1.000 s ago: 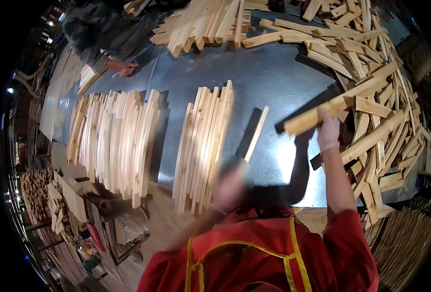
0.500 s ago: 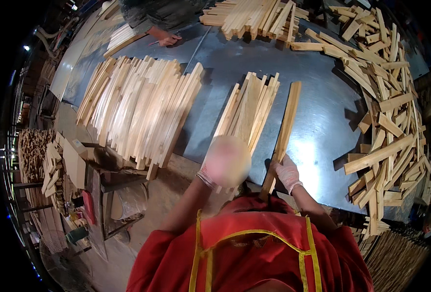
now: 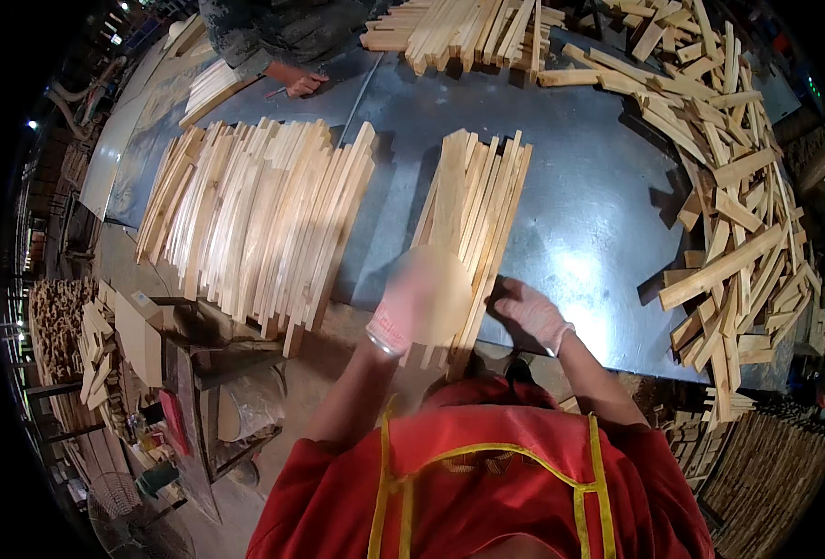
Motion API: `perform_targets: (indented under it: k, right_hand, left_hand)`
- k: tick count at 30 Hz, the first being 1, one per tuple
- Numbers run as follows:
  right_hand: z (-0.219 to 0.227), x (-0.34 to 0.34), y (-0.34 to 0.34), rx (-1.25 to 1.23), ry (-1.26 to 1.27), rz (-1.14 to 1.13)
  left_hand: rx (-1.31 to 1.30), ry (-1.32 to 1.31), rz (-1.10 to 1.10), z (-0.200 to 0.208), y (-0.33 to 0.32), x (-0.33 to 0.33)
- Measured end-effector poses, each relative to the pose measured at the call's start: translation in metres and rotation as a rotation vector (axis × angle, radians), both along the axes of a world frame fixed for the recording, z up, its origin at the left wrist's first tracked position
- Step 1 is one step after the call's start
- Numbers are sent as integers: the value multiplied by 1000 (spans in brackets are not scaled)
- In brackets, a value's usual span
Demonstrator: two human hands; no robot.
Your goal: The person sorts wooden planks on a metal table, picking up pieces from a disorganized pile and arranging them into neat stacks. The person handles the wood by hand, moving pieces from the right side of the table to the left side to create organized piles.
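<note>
A small row of pale wooden strips (image 3: 494,214) lies side by side on the metal-topped table in front of me. One wider wooden strip (image 3: 449,191) rests over its left part. My left hand (image 3: 396,317), in a whitish glove, is at the near end of this row; a round blur covers its fingers, so its hold on the wider strip cannot be made out. Just right of the row's near end is my gloved right hand (image 3: 534,317). Its fingers are apart and point toward the outermost strip, with nothing seen in them.
A broader row of strips (image 3: 254,210) lies to the left. Loose wooden pieces (image 3: 738,252) are heaped along the right side. Another stack (image 3: 464,33) sits at the far edge. Across the metal table (image 3: 580,205), a co-worker's hand (image 3: 296,79) holds a thin, pen-like item.
The strip my right hand held has moved left and now lies at the right edge of the small row. My right hand has come off it. The wider strip has shifted left and straightened.
</note>
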State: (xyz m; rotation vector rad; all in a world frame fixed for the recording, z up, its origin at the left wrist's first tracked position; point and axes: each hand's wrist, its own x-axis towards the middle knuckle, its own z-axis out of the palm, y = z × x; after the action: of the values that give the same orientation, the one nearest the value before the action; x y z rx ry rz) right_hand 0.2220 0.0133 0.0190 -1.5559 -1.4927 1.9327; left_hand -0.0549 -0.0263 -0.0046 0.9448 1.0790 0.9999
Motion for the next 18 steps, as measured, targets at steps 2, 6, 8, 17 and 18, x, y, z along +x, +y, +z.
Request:
perform_targets:
  k: [2,6,8,17,18]
  right_hand:
    - [-14,19,-12,-251,373,-310]
    - [-9,67,-21,-142,443,-545]
    - [3,114,-11,63,219,-565]
    - [-37,318,31,477,-67,-1418]
    - [-49,326,39,403,20,-1488]
  left_hand:
    - [-209,-289,123,18,4,25]
    - [-354,-552,71,33,31,70]
    - [-353,-485,63,54,40,98]
    - [-390,-335,11,-1,64,191]
    - [-472,-328,56,-2,65,198]
